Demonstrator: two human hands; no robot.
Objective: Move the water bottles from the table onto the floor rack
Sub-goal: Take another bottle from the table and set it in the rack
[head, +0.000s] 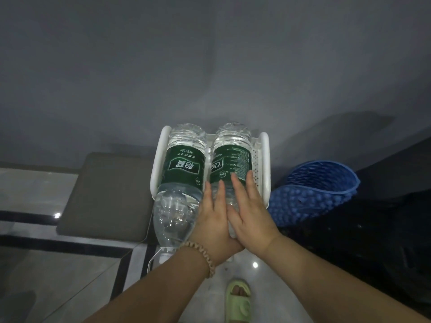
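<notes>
Pale glossy floor tiles with dark border lines, grey wall behind. Nearest the viewer, below the hands: one foot in a light green slipper. Left hand, beaded bracelet at the wrist, and right hand, both laid flat with fingers spread on the right bottle; palms press it, neither hand closed around it. Just left of the hands, touching that bottle: left bottle, same green label, cap end toward the viewer. Both bottles lie side by side on the white rack, bases toward the wall. Right of the hands: blue studded basket, tipped. Left of the hands: grey cushion.
</notes>
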